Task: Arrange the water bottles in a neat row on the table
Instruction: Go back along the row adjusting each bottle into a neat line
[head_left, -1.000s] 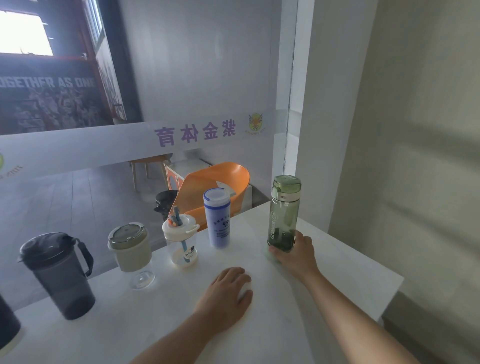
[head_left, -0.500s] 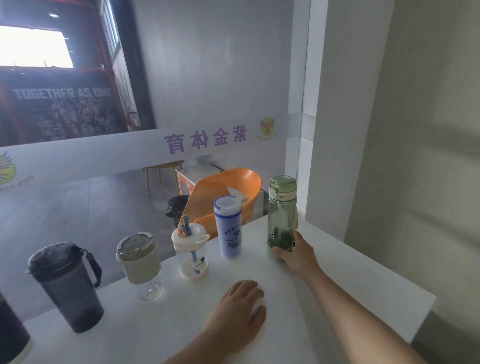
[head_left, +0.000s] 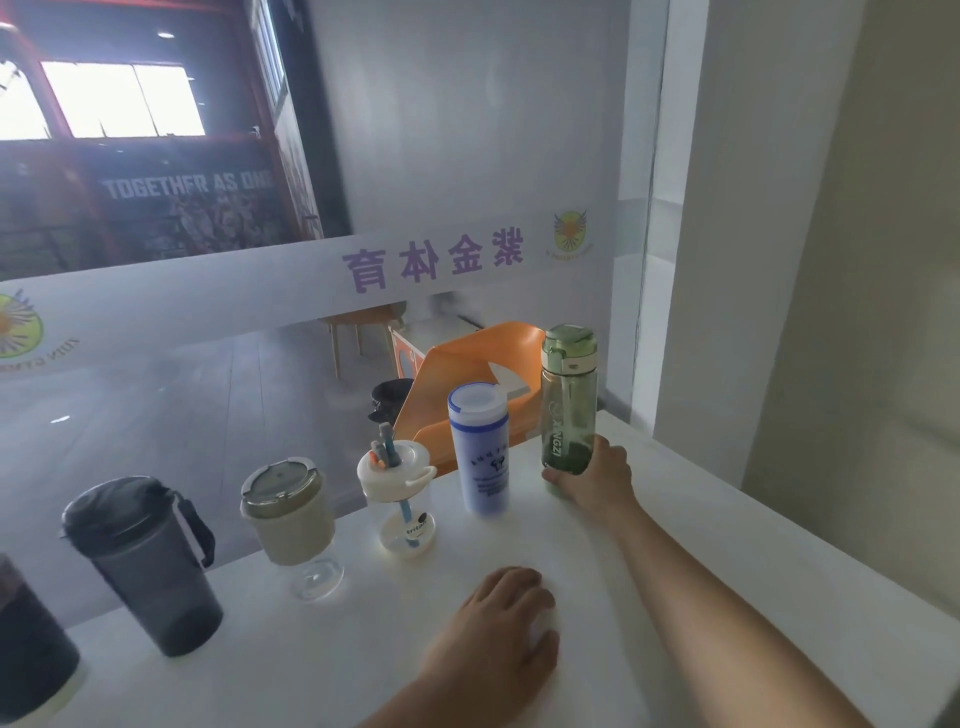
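My right hand (head_left: 592, 480) is wrapped round the foot of the green bottle (head_left: 569, 405), fingers curled about it. I grip it low because that is where a tall, narrow bottle is easiest to nudge without tipping. It stands upright at the far right end of the line, on the white surface (head_left: 727, 571) close to the glass partition (head_left: 208, 306). Whether its base is fully down or a shade lifted I cannot tell, since my hand hides it. My left hand (head_left: 501, 639) lies palm down on the surface in front of me, grasping nothing; I judge it is there to steady me while the other arm reaches out. The other bottles run leftward along the back edge. The blue and white bottle (head_left: 479, 449) is just beside the green one, followed by the clear cup with a straw (head_left: 402, 499), the cream tumbler (head_left: 288, 514) and the dark jug with a handle (head_left: 145, 561). Another dark bottle (head_left: 31, 654) is cut off by the edge of the view. All stand upright and apart from one another, hugging the glass so the front of the surface is free for my arms. The row looks nearly made to me, and I take this grip to be for settling the end bottle in line with its neighbours. Letting go should be gentle, or a bottle this tall may rock.
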